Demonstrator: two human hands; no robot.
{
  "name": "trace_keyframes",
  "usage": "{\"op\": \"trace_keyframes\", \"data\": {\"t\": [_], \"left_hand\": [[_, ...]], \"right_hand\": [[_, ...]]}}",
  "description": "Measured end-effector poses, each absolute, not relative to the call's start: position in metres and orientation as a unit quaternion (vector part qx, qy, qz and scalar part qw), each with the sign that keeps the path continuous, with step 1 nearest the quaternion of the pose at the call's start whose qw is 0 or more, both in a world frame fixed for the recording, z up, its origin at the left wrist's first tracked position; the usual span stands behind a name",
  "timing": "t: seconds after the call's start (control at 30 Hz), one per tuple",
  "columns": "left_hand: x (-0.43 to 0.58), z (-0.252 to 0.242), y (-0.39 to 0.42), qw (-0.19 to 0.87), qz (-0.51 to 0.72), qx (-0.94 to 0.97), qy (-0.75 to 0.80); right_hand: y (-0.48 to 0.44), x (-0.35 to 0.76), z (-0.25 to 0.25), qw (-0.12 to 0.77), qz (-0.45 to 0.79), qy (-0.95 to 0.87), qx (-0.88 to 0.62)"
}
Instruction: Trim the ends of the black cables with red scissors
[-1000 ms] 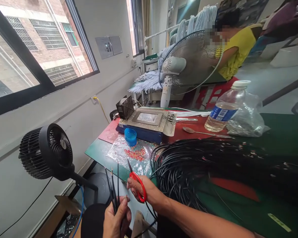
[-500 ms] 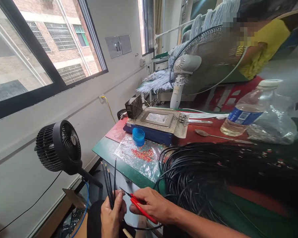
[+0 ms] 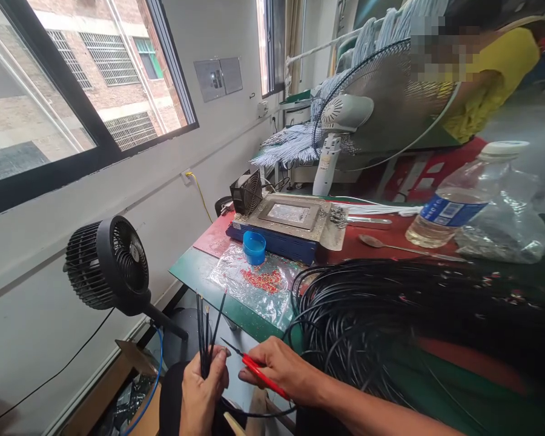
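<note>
Left grip (image 3: 203,387) holds black cables (image 3: 204,358) (right grip (image 3: 284,370), red-handled scissors (image 3: 264,376)).

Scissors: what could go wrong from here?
1. The scissors in the right hand point toward the left hand, close by; a slip might nick it.
2. The left hand grips several black wires together; one could slide out of line.
3. Small red bits lie loose on the plastic; a bump could scatter them.
</note>
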State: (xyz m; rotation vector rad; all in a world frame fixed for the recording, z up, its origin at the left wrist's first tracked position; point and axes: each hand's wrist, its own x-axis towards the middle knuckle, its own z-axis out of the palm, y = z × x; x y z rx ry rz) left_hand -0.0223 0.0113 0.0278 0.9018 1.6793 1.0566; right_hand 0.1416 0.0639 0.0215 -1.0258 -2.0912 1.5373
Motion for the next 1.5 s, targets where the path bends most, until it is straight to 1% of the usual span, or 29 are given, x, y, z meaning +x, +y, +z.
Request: {"op": "trace_keyframes", "data": {"t": [0.17,0.23,0.3,0.4,0.73,0.93,1.1,1.27,1.4,1.5], "left_hand": [[-0.016,0.016,0.007,0.547,0.485,0.29,0.618],[-0.012,0.013,0.004,0.57,0.495,0.275,0.595],[-0.008,0.011,0.001,0.585,0.491,0.269,0.586],[-0.006,0.01,0.0,0.596,0.476,0.263,0.591],[0.0,0.013,0.001,0.561,0.477,0.269,0.621],[0.003,0.008,-0.002,0.58,0.537,0.251,0.559],[0.006,0.01,-0.002,0.604,0.549,0.232,0.529],[0.008,0.009,0.0,0.601,0.53,0.223,0.555],[0.01,0.01,0.001,0.596,0.542,0.201,0.558],[0.01,0.011,0.0,0.612,0.527,0.2,0.556]], "right_hand": [[0.068,0.139,0.013,0.252,0.712,-0.576,-0.313],[0.07,0.138,0.013,0.266,0.766,-0.511,-0.286],[0.07,0.138,0.014,0.265,0.79,-0.484,-0.266],[0.069,0.139,0.017,0.252,0.797,-0.478,-0.27],[0.069,0.141,0.011,0.234,0.792,-0.519,-0.221],[0.067,0.145,0.021,0.189,0.827,-0.49,-0.2],[0.066,0.145,0.027,0.214,0.828,-0.478,-0.203],[0.066,0.141,0.023,0.246,0.821,-0.467,-0.219],[0.066,0.14,0.018,0.241,0.819,-0.475,-0.213],[0.067,0.142,0.019,0.228,0.819,-0.485,-0.205]]}}
